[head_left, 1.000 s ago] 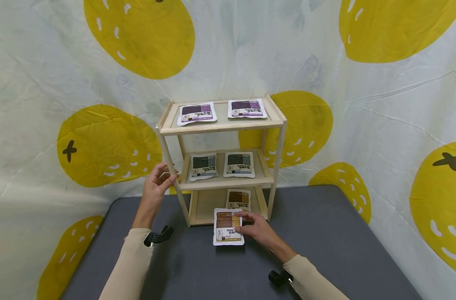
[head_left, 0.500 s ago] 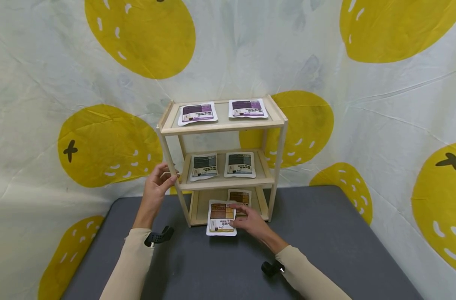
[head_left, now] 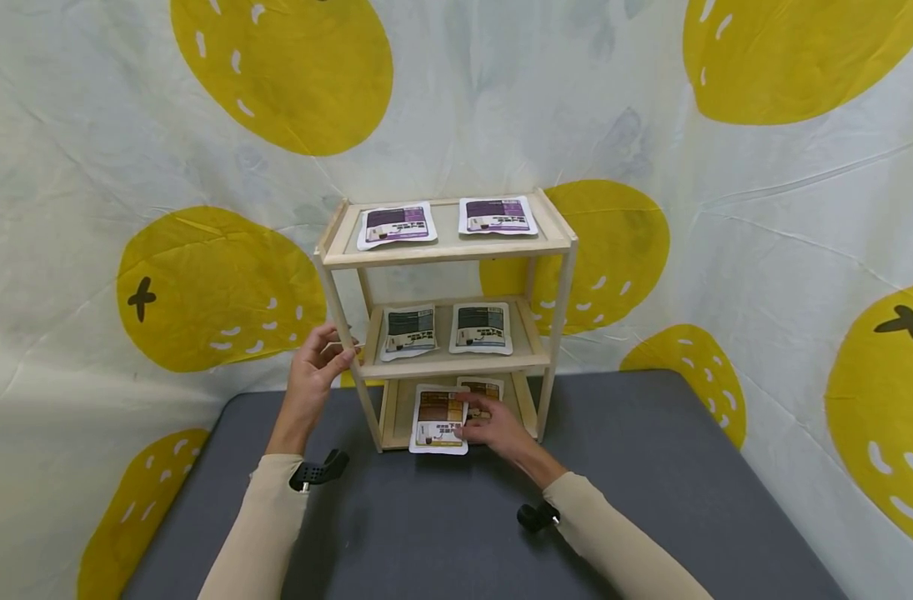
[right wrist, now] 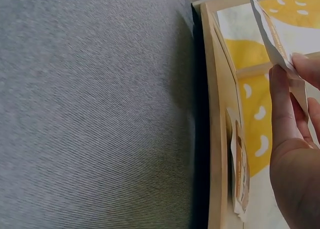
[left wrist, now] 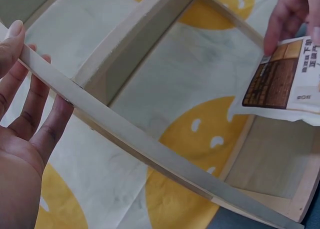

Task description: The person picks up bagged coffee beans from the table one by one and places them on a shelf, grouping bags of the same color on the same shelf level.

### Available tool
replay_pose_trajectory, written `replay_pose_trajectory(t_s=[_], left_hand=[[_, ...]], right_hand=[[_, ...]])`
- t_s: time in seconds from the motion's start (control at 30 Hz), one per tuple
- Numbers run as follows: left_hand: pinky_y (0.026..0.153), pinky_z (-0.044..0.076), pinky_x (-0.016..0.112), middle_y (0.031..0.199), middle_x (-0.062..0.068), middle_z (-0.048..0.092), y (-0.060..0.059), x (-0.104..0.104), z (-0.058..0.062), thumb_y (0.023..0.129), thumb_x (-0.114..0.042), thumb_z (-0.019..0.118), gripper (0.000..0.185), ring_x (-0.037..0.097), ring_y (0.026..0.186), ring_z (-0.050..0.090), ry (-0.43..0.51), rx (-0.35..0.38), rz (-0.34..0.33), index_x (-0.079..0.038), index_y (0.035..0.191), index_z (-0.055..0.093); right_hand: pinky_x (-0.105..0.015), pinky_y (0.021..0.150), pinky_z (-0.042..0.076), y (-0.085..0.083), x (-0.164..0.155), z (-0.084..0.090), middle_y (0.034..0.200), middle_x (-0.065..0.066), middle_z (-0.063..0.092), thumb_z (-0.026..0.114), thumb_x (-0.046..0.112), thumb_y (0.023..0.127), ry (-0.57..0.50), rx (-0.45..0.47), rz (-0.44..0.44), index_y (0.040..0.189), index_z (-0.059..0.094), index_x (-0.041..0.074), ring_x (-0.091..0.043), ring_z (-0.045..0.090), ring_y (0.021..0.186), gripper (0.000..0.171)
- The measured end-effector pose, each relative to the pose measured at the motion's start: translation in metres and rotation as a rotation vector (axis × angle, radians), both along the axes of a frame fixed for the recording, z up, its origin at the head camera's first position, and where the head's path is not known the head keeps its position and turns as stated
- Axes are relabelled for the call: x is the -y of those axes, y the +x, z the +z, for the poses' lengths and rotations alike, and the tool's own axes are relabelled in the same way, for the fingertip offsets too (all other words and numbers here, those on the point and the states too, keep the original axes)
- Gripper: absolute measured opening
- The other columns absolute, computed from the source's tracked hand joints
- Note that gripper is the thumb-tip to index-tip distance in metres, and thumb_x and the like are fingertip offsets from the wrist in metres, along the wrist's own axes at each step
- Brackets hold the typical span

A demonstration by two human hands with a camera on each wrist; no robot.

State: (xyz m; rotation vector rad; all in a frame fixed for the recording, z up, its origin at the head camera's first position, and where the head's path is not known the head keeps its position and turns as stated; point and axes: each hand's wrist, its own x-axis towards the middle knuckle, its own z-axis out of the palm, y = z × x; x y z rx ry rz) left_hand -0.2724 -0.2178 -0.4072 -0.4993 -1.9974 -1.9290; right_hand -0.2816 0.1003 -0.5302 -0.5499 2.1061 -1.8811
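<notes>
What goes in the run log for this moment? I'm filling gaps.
left hand: grips shelf post | right hand: pinches brown packet at bottom shelf front | second brown packet: behind

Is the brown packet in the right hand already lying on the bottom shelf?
Not yet. The right hand pinches the brown packet raised at the bottom shelf front edge, partly inside.

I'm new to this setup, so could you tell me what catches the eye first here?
A wooden three-tier shelf stands on the grey table against a yellow-spotted curtain. The right hand pinches a brown packet at the bottom tier's front edge, while the left hand grips the shelf's front left post.
</notes>
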Motion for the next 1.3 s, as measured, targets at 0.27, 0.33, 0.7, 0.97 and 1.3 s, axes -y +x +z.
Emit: replay_pose_trajectory(t_s=[0.27,0.33,0.7,0.97,1.3], left_hand=[[0.088,0.056,0.027,0.113,0.003,0.063,-0.001,0.002,-0.001,0.099,-0.004,0.063,0.046,0.039,0.109,0.064,-0.014,-0.019,-0.013,0.008,0.139,0.045],[0.088,0.056,0.026,0.112,0.004,0.063,-0.001,0.001,-0.001,0.099,-0.003,0.063,0.046,0.037,0.109,0.065,-0.019,-0.024,-0.013,0.008,0.139,0.045],[0.088,0.057,0.027,0.111,0.003,0.064,0.000,0.000,-0.001,0.098,-0.003,0.065,0.042,0.016,0.104,0.069,-0.014,-0.036,-0.016,0.001,0.138,0.051],[0.088,0.057,0.027,0.112,0.004,0.064,0.000,0.001,0.000,0.098,-0.003,0.065,0.042,0.016,0.104,0.069,-0.006,-0.036,-0.015,0.000,0.138,0.052],[0.088,0.057,0.028,0.113,0.006,0.063,0.000,0.000,0.000,0.098,-0.005,0.065,0.049,0.040,0.112,0.065,-0.006,-0.019,-0.015,0.008,0.140,0.045]], right_hand=[[-0.037,0.078,0.058,-0.009,0.007,0.004,0.151,-0.012,0.049,0.079,0.017,0.090,0.080,0.007,-0.043,0.146,0.054,0.017,-0.020,0.070,0.102,0.061],[-0.038,0.079,0.058,-0.011,0.009,0.004,0.150,-0.012,0.049,0.079,0.017,0.090,0.089,0.009,-0.038,0.146,0.054,0.018,-0.022,0.070,0.104,0.061],[-0.045,0.092,0.055,-0.028,0.017,0.001,0.149,-0.012,0.050,0.079,0.019,0.090,0.146,-0.051,-0.036,0.147,0.053,0.019,-0.035,0.063,0.119,0.063],[-0.043,0.090,0.054,-0.039,0.021,0.006,0.150,-0.013,0.049,0.079,0.014,0.090,0.183,-0.060,-0.028,0.149,0.051,0.019,-0.034,0.063,0.115,0.065],[-0.044,0.089,0.056,-0.046,0.022,0.006,0.148,-0.013,0.050,0.077,0.013,0.091,0.174,-0.015,0.014,0.151,0.048,0.017,-0.027,0.066,0.111,0.067]])
